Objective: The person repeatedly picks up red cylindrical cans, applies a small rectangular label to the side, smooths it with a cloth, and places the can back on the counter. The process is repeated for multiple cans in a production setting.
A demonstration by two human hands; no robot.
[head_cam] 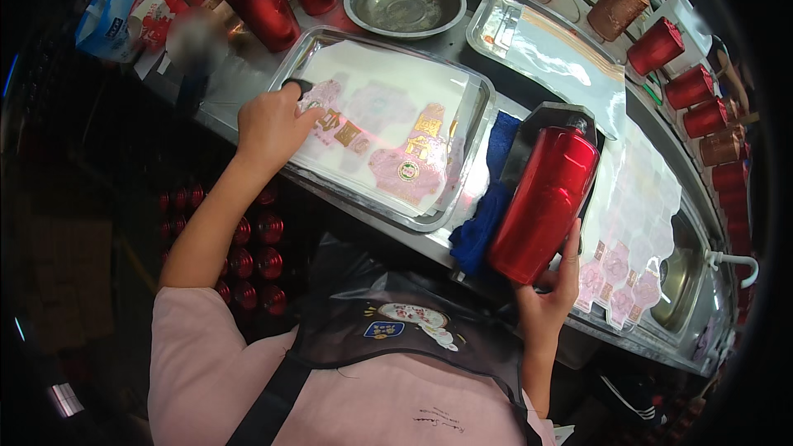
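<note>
My left hand [272, 130] grips a small black object [300, 85], mostly hidden by the fingers, over the left side of a metal tray [372, 204]. Its fingertips touch a pink and gold decal [337, 124] on white sheets in the tray. Another pink and gold decal [412, 164] lies to its right. A glossy red metallic bottle [548, 198] leans lengthwise in a dark angular holder [560, 113], neck pointing away from me. At the bottle's base, my right hand [551, 291] holds it with a finger along its right side.
A blue cloth [477, 229] lies between tray and bottle. Behind are a metal bowl [406, 3], upright red bottles [263, 9] and a second tray [495, 6]. More decal sheets [638, 198] lie right, near a sink [684, 279]. Several red and copper bottles [657, 46] line a curved track.
</note>
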